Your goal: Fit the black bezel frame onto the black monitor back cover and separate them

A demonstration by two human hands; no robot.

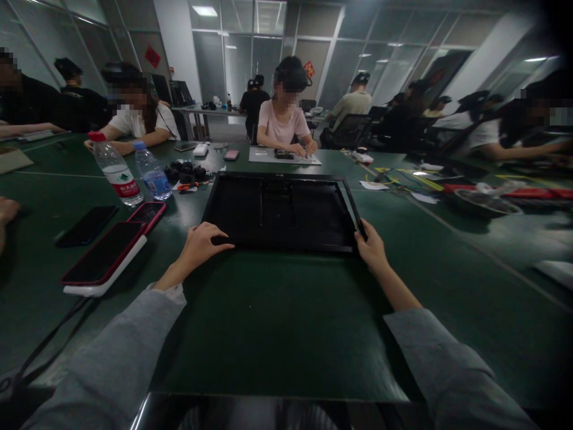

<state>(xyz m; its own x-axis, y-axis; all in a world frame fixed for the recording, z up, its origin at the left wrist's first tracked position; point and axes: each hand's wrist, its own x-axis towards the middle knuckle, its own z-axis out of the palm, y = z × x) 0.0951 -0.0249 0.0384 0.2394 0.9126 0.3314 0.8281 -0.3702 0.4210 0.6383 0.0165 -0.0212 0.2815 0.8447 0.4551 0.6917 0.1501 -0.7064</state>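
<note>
A large black flat panel [280, 209], like the back shell of a monitor, lies on the green table [277, 316] in front of me. My left hand [199, 245] grips its near left corner, fingers curled over the edge. My right hand [369, 245] holds its near right corner, fingers wrapped round the rim. Both sleeves are grey.
Left of the panel lie a red-cased tablet [105, 257], two phones [87, 226] and two water bottles [117, 170]. Small black parts [185, 173] sit behind. Across the table a person in pink [284, 122] works on a white mat; others sit around. A dark glossy object [250, 412] lies near me.
</note>
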